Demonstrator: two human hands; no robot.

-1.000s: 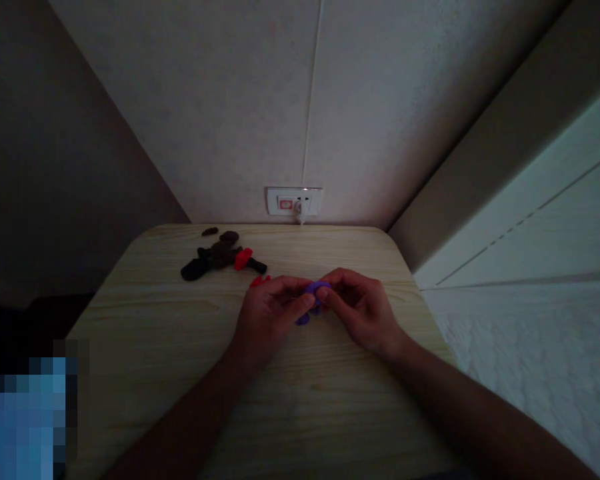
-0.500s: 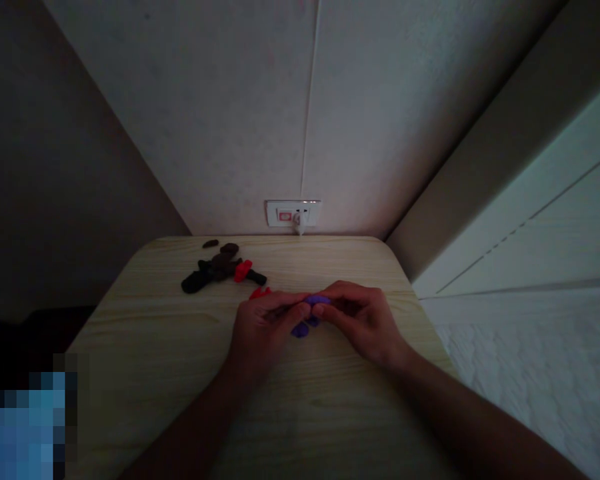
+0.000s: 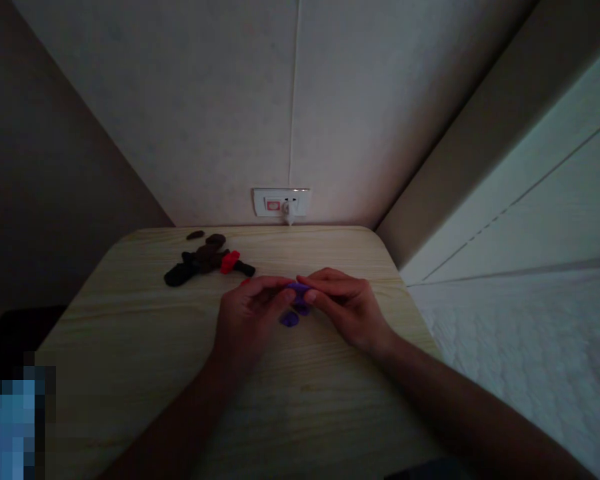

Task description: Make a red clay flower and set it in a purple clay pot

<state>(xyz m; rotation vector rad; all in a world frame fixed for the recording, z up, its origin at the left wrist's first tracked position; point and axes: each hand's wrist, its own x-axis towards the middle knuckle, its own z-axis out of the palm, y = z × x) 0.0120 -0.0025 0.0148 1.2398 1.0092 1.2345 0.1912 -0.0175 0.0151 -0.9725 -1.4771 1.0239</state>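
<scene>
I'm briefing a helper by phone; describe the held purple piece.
Find the pale table below the socket. Over its middle, the left hand and right hand almost meet. Their fingertips pinch the purple piece, unlike the purple lump nearer the camera.

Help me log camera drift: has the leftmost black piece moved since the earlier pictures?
No: the black piece keeps its place relative to the wall outlet.
</scene>
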